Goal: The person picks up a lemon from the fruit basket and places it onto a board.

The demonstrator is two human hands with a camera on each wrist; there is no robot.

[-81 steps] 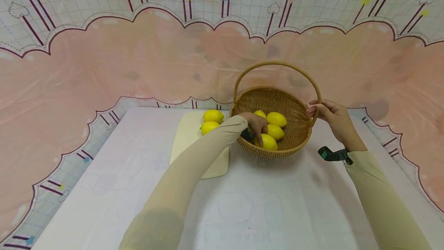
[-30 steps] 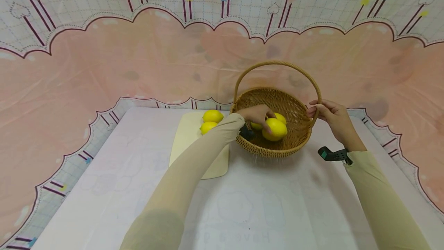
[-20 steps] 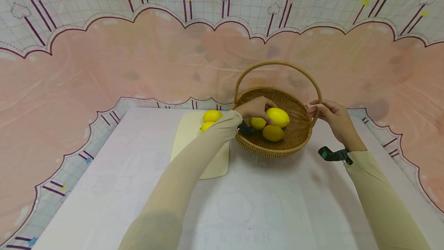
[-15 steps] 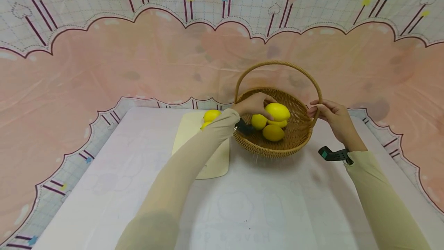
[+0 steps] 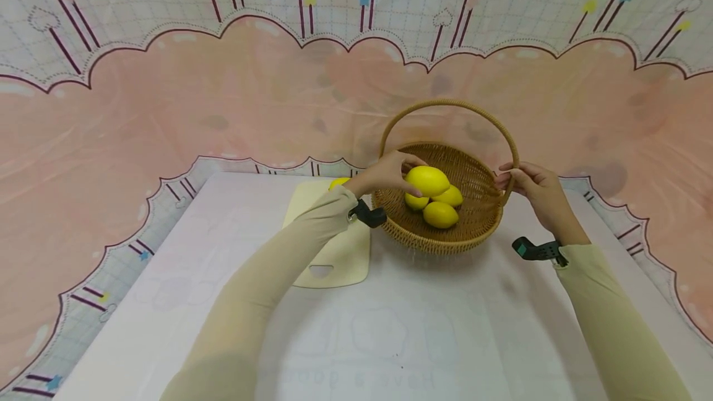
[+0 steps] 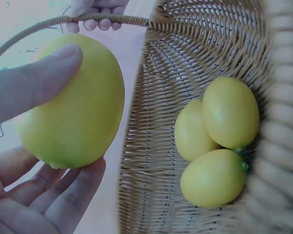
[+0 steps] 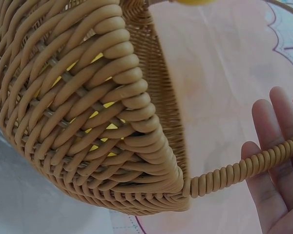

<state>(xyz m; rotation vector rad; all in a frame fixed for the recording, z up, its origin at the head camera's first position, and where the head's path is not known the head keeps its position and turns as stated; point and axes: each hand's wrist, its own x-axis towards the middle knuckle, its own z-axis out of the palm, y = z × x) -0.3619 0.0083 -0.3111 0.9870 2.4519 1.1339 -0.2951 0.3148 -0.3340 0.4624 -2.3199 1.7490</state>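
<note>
Yellow lemon [image 5: 426, 181], lifted from the basket [image 5: 473, 234], is pinched by left hand [image 5: 386, 173]; right hand [image 5: 536, 189] seemingly grips the handle [image 5: 504, 135].

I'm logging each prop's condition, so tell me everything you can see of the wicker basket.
The wicker basket is round, shallow and tan, tightly woven, with one arched, coil-wrapped handle. It stands upright on the white table, beside a cream cutting board. Three lemons lie inside. The right hand holds the handle's base; the left hand grips a fourth lemon above the bowl.
</note>
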